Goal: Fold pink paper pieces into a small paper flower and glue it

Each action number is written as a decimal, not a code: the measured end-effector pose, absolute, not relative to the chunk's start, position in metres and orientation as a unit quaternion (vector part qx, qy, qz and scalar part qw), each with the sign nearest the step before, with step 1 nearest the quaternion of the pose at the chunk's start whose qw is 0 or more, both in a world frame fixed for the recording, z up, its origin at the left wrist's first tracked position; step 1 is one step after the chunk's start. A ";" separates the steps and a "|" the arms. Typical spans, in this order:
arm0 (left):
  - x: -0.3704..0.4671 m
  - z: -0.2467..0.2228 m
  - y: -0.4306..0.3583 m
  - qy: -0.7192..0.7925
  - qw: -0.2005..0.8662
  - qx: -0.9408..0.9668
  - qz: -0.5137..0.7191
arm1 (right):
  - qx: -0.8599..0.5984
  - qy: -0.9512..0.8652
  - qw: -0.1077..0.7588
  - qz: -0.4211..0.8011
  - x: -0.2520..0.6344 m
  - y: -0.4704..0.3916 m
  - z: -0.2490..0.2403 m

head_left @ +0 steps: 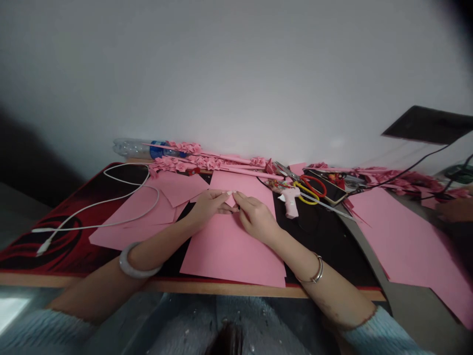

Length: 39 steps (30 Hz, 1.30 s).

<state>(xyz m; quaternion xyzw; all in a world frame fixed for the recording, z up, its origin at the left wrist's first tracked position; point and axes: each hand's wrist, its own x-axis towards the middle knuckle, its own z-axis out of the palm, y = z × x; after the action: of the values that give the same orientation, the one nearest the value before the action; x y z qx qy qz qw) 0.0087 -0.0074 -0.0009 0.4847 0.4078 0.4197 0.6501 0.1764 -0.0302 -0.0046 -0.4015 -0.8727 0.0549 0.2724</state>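
Note:
My left hand and my right hand meet above the middle of the desk, fingers closed in a pinch. Between them is a small piece of pink paper, mostly covered by the fingers, so its exact shape is hidden. Under both hands lie large sheets of pink paper. To the right of my right hand rests a pale pink glue gun. Scissors with red and yellow handles lie just behind it.
Pink paper flower stems and a clear plastic bottle line the wall. A white cable curls over the red-and-black mat at left. More pink sheets lie at right, near another person's hand.

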 end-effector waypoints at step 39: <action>0.008 0.002 -0.009 0.353 0.623 0.656 0.239 | -0.442 -0.795 0.326 0.258 0.181 -0.021 -0.001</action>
<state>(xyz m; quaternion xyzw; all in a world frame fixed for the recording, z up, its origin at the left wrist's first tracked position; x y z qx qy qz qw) 0.0077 -0.0086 0.0020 0.6564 0.3528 0.2390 0.6225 0.1809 -0.0208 -0.0009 -0.4418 -0.7950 0.2581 0.3258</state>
